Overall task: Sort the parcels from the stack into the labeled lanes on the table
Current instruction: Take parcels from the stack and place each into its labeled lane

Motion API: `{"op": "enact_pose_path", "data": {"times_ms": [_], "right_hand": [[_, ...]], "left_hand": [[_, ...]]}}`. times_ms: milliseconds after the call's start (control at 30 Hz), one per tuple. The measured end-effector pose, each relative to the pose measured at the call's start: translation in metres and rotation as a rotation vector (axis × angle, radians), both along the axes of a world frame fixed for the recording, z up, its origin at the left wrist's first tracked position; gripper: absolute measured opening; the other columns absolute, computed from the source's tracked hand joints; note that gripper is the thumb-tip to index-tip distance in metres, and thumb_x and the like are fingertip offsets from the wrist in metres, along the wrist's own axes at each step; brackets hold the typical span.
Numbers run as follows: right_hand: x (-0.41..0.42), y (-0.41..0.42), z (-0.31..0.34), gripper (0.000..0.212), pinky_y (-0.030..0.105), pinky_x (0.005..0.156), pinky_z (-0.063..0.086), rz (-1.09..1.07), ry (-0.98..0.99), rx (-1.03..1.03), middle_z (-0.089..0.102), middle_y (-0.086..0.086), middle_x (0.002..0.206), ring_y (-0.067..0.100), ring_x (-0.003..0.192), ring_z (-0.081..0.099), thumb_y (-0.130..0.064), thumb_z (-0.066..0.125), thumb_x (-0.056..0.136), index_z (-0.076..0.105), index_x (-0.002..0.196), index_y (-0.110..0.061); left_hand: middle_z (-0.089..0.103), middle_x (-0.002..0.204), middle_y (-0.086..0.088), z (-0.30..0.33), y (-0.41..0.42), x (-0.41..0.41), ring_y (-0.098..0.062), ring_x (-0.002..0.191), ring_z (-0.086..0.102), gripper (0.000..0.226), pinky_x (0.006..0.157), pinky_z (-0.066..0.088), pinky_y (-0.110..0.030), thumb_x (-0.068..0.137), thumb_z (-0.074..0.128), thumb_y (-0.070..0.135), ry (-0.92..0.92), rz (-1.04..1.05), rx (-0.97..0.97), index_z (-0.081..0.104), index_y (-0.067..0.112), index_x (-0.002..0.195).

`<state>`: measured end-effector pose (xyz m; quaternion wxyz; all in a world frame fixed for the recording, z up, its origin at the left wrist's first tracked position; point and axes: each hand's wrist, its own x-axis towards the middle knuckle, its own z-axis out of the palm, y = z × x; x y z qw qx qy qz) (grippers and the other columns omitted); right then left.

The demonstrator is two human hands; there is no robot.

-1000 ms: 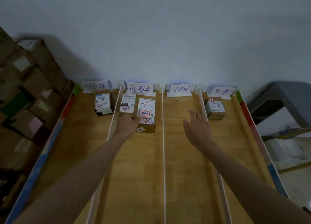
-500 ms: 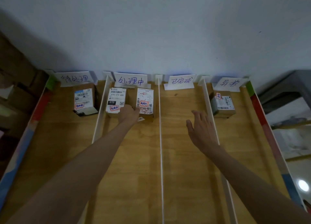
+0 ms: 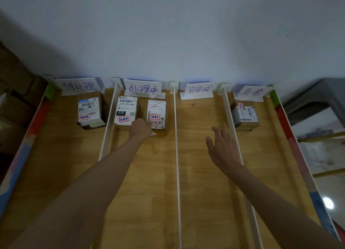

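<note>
- The left hand, fingers curled, touches the near end of a parcel in the second lane; whether it grips is unclear.
- The right hand hovers open, holding nothing, over the third lane of the desk.

A pale blue-grey wall is standing behind everything. A grey stool is sitting low against the wall's right end, beside a bright light reflection glinting on the floor.
</note>
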<state>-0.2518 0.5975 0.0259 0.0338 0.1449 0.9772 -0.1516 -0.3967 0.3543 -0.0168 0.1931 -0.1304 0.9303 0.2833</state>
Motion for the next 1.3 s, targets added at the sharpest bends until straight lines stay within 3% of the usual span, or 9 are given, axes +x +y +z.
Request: {"op": "enact_pose_path", "data": {"times_ms": [267, 400, 567, 767, 933, 1300], "right_hand": [[0.018, -0.019, 0.047, 0.047, 0.041, 0.106, 0.038, 0.007, 0.011, 0.024, 0.05, 0.007, 0.141, 0.026, 0.13, 0.046, -0.038, 0.039, 0.103, 0.041, 0.144, -0.015], [0.034, -0.048, 0.099, 0.048, 0.042, 0.11, 0.036, 0.07, 0.078, 0.055, 0.048, 0.009, 0.144, 0.027, 0.133, 0.044, -0.037, 0.038, 0.104, 0.04, 0.145, -0.013], [0.072, -0.097, 0.15, 0.047, 0.041, 0.112, 0.034, 0.172, 0.184, 0.114, 0.05, 0.008, 0.143, 0.026, 0.133, 0.045, -0.035, 0.036, 0.104, 0.041, 0.144, -0.012], [0.127, -0.17, 0.181, 0.049, 0.044, 0.118, 0.025, 0.296, 0.24, 0.109, 0.043, 0.007, 0.149, 0.027, 0.141, 0.035, -0.039, 0.032, 0.104, 0.037, 0.147, -0.015], [0.172, -0.229, 0.203, 0.047, 0.043, 0.115, 0.027, 0.399, 0.319, 0.104, 0.048, 0.007, 0.145, 0.028, 0.136, 0.041, -0.038, 0.035, 0.104, 0.042, 0.144, -0.015], [0.209, -0.359, 0.253, 0.049, 0.043, 0.115, 0.03, 0.598, 0.401, 0.073, 0.049, 0.01, 0.144, 0.028, 0.134, 0.043, -0.039, 0.033, 0.105, 0.041, 0.145, -0.013]], "left_hand": [[0.065, 0.105, -0.015, 0.05, -0.024, 0.052, -0.025, 0.086, 0.058, 0.038, 0.064, 0.042, -0.032, 0.1, 0.05, 0.039, 0.187, -0.086, -0.112, 0.061, 0.003, 0.107], [0.056, 0.128, -0.014, 0.105, -0.055, 0.099, -0.03, 0.115, 0.054, 0.046, 0.09, 0.047, -0.042, 0.101, 0.041, 0.039, 0.402, -0.294, -0.236, 0.053, 0.006, 0.13], [0.054, 0.135, -0.009, 0.168, -0.101, 0.169, -0.026, 0.126, 0.048, 0.049, 0.108, 0.038, -0.042, 0.101, 0.031, 0.043, 0.579, -0.426, -0.457, 0.049, 0.013, 0.136], [0.056, 0.132, -0.006, 0.22, -0.169, 0.266, -0.023, 0.126, 0.047, 0.048, 0.111, 0.032, -0.039, 0.1, 0.03, 0.044, 0.604, -0.363, -0.563, 0.052, 0.015, 0.131], [0.053, 0.137, -0.007, 0.247, -0.228, 0.338, -0.025, 0.131, 0.045, 0.049, 0.116, 0.025, -0.043, 0.101, 0.029, 0.044, 0.579, -0.272, -0.601, 0.049, 0.014, 0.135], [0.057, 0.128, -0.01, 0.304, -0.365, 0.412, -0.028, 0.122, 0.05, 0.047, 0.107, 0.034, -0.043, 0.1, 0.026, 0.044, 0.573, -0.08, -0.63, 0.055, 0.015, 0.122]]}}
